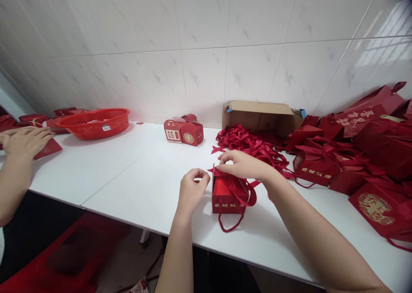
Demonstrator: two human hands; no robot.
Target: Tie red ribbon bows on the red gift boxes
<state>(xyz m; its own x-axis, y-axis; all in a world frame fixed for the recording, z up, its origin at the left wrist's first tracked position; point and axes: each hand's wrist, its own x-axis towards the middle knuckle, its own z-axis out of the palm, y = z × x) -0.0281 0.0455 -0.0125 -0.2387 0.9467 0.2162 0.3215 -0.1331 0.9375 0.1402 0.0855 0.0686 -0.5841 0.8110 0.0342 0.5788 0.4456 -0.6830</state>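
Note:
A red gift box (229,198) with gold characters stands on the white table in front of me, a twisted cord handle (231,230) hanging from its near side. Loops of dark red ribbon (251,194) lie over its top and right side. Just left of the box, my left hand (194,189) is closed in a pinch; whatever is between its fingertips is too small to make out. Over the box's far top edge, my right hand (241,164) has thumb and fingers curled together on the ribbon. Part of the box top is hidden under this hand.
Behind the box lie a heap of ribbons (246,143) and an open cardboard carton (262,108). Several finished-looking red boxes (318,168) crowd the right. A small red box (184,132) stands by the wall, a red basin (96,125) further left. Another person's hands (27,143) work far left.

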